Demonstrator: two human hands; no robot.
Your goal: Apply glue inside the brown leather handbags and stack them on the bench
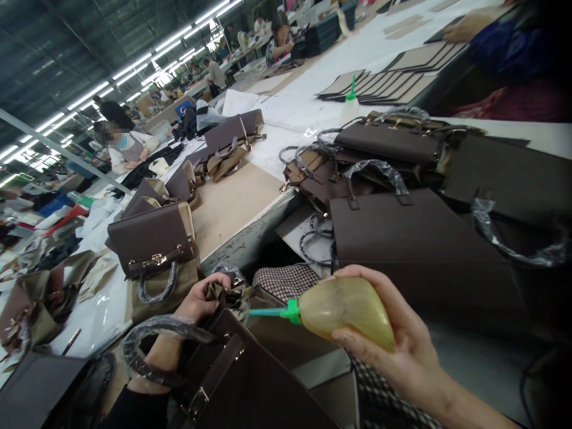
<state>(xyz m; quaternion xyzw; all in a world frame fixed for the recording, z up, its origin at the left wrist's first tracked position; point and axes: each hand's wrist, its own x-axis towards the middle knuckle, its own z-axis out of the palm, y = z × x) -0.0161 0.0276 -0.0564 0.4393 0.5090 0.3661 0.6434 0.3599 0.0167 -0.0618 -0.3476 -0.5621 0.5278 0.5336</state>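
Observation:
A yellowish squeeze bottle (344,307) with a green collar and a thin nozzle is wrapped in my right hand (402,333). Its nozzle points left, with the tip at the upper edge of a dark brown handbag (263,369). My left hand (203,298) pinches the bag's edge material near that tip. The bag is tilted, and its plastic-wrapped handle (147,345) arches over my left forearm. Gold-coloured hardware shows on its strap (218,375). Some of the bag's pale inside shows below the bottle.
Finished-looking brown handbags (152,238) stand on the table at left. More bags (402,232) are piled at right. Another green-tipped bottle (351,107) stands behind them, near stacked flat panels (379,86). A co-worker's hand (469,27) rests by the panels; other people sit farther back.

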